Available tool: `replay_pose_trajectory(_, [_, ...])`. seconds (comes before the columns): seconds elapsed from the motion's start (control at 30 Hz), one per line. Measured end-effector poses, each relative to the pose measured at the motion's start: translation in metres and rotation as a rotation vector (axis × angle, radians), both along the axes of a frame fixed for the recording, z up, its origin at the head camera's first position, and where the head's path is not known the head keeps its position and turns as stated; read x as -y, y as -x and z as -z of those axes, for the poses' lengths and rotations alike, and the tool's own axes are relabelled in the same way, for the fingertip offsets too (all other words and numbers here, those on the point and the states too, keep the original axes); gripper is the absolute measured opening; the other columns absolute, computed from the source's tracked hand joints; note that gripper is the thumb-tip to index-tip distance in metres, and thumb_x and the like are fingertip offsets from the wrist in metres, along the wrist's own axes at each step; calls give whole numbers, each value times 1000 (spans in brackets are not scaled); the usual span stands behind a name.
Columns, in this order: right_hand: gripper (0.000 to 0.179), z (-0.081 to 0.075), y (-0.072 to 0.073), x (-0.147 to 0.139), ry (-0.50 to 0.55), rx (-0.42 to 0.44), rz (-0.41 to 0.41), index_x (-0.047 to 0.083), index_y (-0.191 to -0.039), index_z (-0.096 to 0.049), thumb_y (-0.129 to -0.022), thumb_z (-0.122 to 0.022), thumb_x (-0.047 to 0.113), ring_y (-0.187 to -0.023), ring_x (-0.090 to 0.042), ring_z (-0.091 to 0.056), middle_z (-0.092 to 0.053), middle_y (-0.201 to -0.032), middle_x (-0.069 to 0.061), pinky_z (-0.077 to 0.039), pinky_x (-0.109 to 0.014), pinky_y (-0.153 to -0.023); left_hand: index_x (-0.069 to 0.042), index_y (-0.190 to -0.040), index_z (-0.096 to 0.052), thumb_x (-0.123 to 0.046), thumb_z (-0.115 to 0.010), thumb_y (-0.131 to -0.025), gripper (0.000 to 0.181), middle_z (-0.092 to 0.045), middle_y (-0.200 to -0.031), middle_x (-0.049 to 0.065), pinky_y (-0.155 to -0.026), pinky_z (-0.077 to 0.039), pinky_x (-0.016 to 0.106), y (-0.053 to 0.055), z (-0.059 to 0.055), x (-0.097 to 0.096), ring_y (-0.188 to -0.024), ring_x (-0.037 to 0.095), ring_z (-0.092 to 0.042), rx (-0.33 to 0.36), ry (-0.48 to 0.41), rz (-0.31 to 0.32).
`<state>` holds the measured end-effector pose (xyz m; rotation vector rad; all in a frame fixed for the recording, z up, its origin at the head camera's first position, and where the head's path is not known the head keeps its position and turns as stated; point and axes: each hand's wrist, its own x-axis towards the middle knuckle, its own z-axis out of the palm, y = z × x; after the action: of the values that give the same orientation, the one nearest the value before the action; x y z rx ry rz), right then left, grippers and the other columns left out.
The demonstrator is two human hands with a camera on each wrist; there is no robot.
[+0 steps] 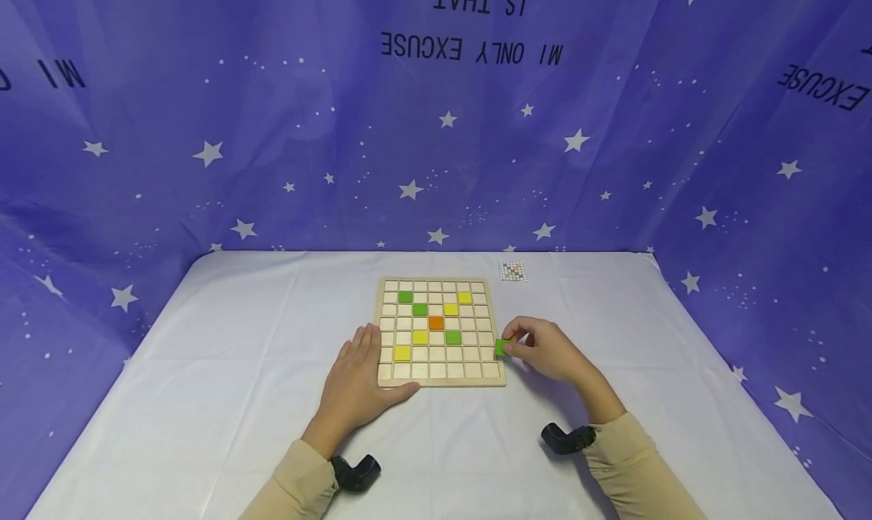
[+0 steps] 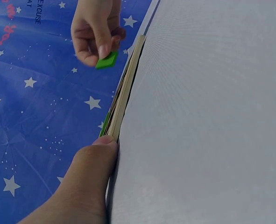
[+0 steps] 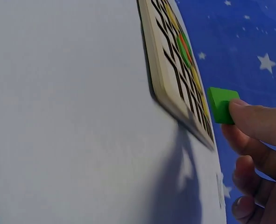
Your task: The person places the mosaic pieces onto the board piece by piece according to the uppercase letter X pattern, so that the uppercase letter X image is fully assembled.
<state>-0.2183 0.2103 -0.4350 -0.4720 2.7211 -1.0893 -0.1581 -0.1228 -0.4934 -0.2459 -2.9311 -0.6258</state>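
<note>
A square wooden grid board point(image 1: 441, 382) lies on the white table, its cells filled with plain and coloured square tiles. My left hand point(image 1: 353, 376) rests along the board's left edge with straight fingers, its thumb at the near edge. Between thumb and finger my right hand point(image 1: 545, 347) pinches a green square tile point(image 3: 222, 105) above the board's right edge. On the board, two green tiles point(image 1: 419, 309) and an orange tile point(image 1: 436, 323) run in a diagonal, with another green tile point(image 1: 453, 337) after them. Several yellow tiles point(image 1: 420, 337) form the crossing diagonal.
A small printed pattern card point(image 1: 513, 271) lies beyond the board's far right corner. The white tablecloth point(image 1: 225, 399) surrounds the board. A purple star-printed curtain point(image 1: 436, 149) hangs behind and at both sides. Black straps with mounts point(image 1: 357, 474) sit on both wrists.
</note>
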Motion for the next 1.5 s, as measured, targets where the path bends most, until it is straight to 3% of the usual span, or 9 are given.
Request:
replay_pose_trajectory(0.3, [8,5,7,32,36,-1,-46,18,-94,-67,-90,-74,19,-69,-14,-54,-67,-87,2,-45,-23,-57,4,-155,-22,-82,-61,-73,125,-24,-163,19,-125,-21,50,1,-1,0,-153,33,-22,4,-1,-1])
replay_pose_trajectory(0.53, [8,12,9,42,7,-14,-50,20,-92,-67,-90,-74,20,-70,-12,-55,-65,-80,5,-46,-23,-62,5,-155,-23,-81,-63,-73,125,-24,-163,19,-125,-21,49,2,-2,-1,-153,33,-22,-2,-11,-5])
replay_pose_trajectory(0.73, [7,13,7,49,-36,-27,-28,19,-92,-67,-90,-73,20,-68,-11,-56,-62,-77,5,-48,-26,-62,5,-155,-22,-82,-61,-72,126,-24,-163,19,-125,-21,49,2,-2,-1,-153,33,-22,3,-7,-4])
replay_pose_trajectory(1.0, [7,15,4,52,-107,-54,-13,22,-86,-69,-89,-75,20,-79,-11,-54,-60,-92,8,-46,-29,-73,4,-155,-22,-83,-60,-72,126,-25,-163,18,-124,-22,49,2,0,0,-153,32,-22,2,3,-11])
replay_pose_trajectory(1.5, [15,18,-1,54,-169,-112,-17,24,-77,-66,-88,-76,24,-76,-9,-52,-58,-86,11,-44,-28,-69,5,-154,-25,-81,-63,-72,126,-27,-162,19,-124,-23,50,-1,0,0,-152,34,-25,-11,-5,-13])
